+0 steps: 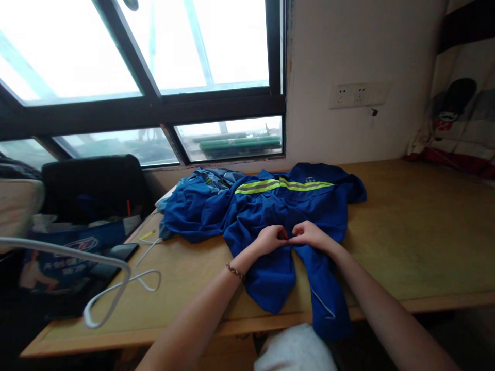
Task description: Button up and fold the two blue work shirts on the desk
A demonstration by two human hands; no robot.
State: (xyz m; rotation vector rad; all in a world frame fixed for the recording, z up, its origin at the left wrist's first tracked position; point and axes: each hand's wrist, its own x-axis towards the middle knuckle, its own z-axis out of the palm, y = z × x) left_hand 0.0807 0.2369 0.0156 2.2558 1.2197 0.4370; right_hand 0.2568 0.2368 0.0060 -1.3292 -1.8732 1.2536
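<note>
A blue work jacket (pixel 320 206) with a yellow-green reflective stripe is spread over the wooden table, one sleeve hanging past the front edge. My left hand (pixel 273 238), with a bracelet at its wrist, pinches the jacket's cloth near its lower middle. Close against it, my right hand (pixel 309 236) grips the same part, and the fingertips of both hands nearly meet. The exact bit of cloth between the fingers is hidden. Light blue cloth (pixel 209 178) lies bunched at the jacket's far left.
The wooden table (pixel 410 232) runs along the wall beneath a window. A white cable (pixel 104 257) loops over its left end. Left of it are a black chair (pixel 95 180) and a printed blue bag (pixel 62 257). A wall socket (pixel 350 95) and patterned curtain (pixel 464 103) are on the right.
</note>
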